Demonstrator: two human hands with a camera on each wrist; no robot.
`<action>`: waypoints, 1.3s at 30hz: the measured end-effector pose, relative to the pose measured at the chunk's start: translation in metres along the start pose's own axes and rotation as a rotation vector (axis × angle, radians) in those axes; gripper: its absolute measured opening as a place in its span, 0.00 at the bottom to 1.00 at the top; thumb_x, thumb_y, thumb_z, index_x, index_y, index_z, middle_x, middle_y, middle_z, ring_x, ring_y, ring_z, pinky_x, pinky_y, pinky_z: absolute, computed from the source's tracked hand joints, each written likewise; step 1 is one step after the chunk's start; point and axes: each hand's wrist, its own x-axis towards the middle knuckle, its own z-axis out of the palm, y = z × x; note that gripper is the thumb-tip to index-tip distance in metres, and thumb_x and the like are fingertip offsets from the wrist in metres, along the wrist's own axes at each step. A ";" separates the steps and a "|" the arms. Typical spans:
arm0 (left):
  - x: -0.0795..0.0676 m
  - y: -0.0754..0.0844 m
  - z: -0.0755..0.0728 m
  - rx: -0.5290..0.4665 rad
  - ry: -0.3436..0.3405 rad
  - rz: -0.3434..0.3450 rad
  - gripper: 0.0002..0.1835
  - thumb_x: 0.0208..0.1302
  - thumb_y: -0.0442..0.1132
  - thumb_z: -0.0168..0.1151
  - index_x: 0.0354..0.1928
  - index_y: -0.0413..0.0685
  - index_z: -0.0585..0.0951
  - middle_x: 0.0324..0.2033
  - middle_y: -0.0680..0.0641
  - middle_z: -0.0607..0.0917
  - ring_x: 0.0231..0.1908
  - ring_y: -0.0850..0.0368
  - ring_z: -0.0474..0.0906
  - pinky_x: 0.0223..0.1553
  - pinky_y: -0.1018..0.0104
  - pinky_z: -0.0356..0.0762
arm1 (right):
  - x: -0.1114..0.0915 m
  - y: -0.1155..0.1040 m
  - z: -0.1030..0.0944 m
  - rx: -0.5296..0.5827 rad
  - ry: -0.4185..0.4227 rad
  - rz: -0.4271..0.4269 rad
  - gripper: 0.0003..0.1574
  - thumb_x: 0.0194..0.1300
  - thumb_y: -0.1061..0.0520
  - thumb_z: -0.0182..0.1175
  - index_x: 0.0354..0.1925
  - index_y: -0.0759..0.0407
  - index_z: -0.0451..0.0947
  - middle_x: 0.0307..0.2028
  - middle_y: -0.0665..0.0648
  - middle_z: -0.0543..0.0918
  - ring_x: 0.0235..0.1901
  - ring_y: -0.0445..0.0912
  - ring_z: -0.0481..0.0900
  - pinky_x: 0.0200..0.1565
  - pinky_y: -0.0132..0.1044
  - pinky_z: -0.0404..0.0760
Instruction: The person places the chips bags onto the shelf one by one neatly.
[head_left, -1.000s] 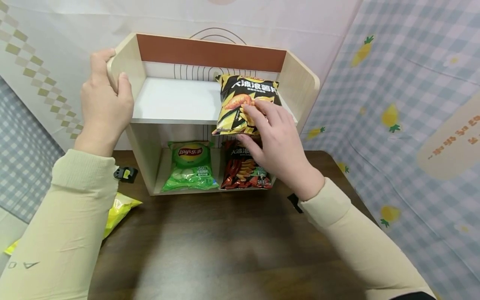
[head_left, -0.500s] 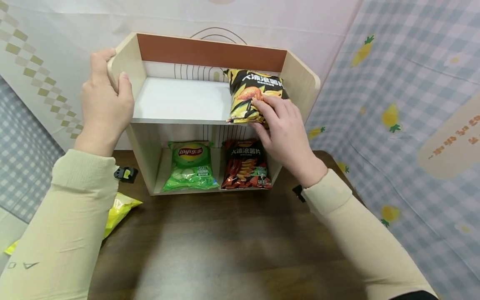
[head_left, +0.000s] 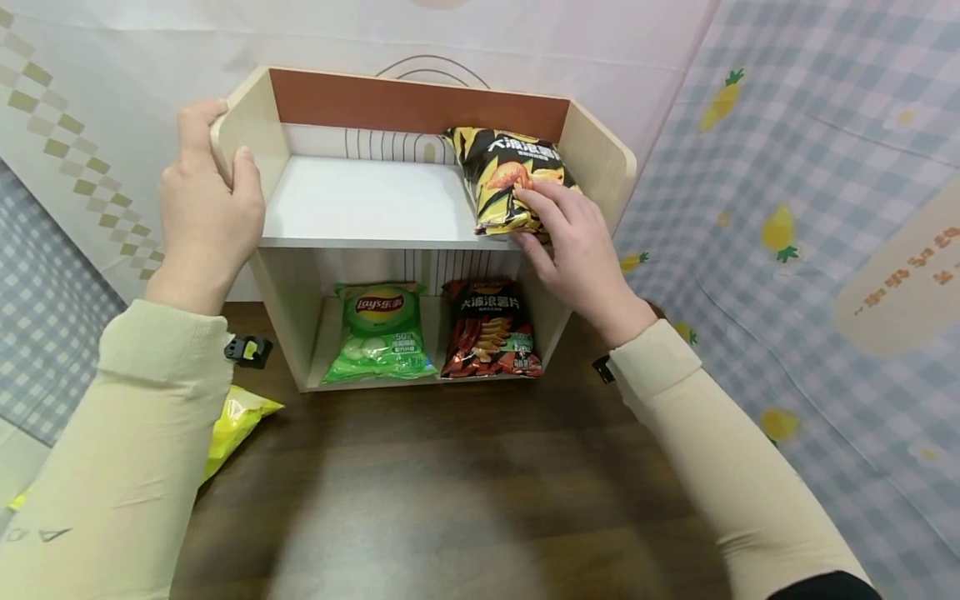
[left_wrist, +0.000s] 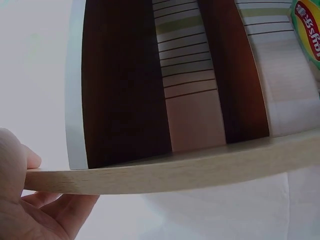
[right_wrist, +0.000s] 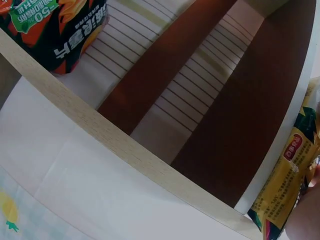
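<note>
My right hand (head_left: 581, 258) pinches a black and yellow bag of chips (head_left: 510, 179) at its lower edge, thumb below and fingers on the front. This bag leans at the right end of the upper board (head_left: 367, 200) of a small wooden shelf, close to the right side panel (head_left: 600, 158). In the right wrist view, the chip bag (right_wrist: 285, 195) lies along the board's edge, with little of the hand showing. My left hand (head_left: 210, 200) grips the shelf's left side panel (head_left: 251, 125), thumb inside and fingers outside; the left wrist view shows the panel (left_wrist: 165, 181) between them.
On the lower level stand a green bag of Lay's chips (head_left: 381, 333) and a red and black chip bag (head_left: 491, 333). A yellow bag (head_left: 236, 425) lies on the dark table (head_left: 420, 500), partly behind my left sleeve. A checked curtain (head_left: 810, 333) hangs at the right.
My right hand has moved the black and yellow chip bag rightward and farther back onto the upper board. My left hand keeps its grip on the side panel.
</note>
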 end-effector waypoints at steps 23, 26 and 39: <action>-0.080 -0.064 -0.043 0.107 -0.413 0.011 0.38 0.72 0.51 0.46 0.76 0.70 0.38 0.63 0.32 0.70 0.55 0.29 0.71 0.49 0.32 0.66 | 0.022 0.019 -0.046 0.059 0.411 0.169 0.24 0.61 0.54 0.62 0.52 0.66 0.74 0.52 0.63 0.74 0.55 0.51 0.69 0.58 0.40 0.64; -0.091 -0.092 -0.045 0.184 -0.528 -0.034 0.42 0.71 0.57 0.47 0.77 0.59 0.38 0.64 0.28 0.66 0.57 0.26 0.66 0.48 0.29 0.63 | 0.027 0.022 -0.054 0.139 0.266 0.419 0.30 0.63 0.51 0.60 0.60 0.62 0.68 0.56 0.60 0.70 0.54 0.47 0.69 0.54 0.35 0.69; -0.129 -0.196 -0.065 0.326 -0.993 -0.235 0.55 0.67 0.63 0.51 0.67 0.17 0.42 0.57 0.12 0.56 0.51 0.18 0.62 0.46 0.30 0.65 | 0.052 0.040 -0.075 0.234 -0.047 1.042 0.34 0.72 0.38 0.43 0.67 0.54 0.67 0.60 0.58 0.73 0.49 0.47 0.74 0.50 0.38 0.73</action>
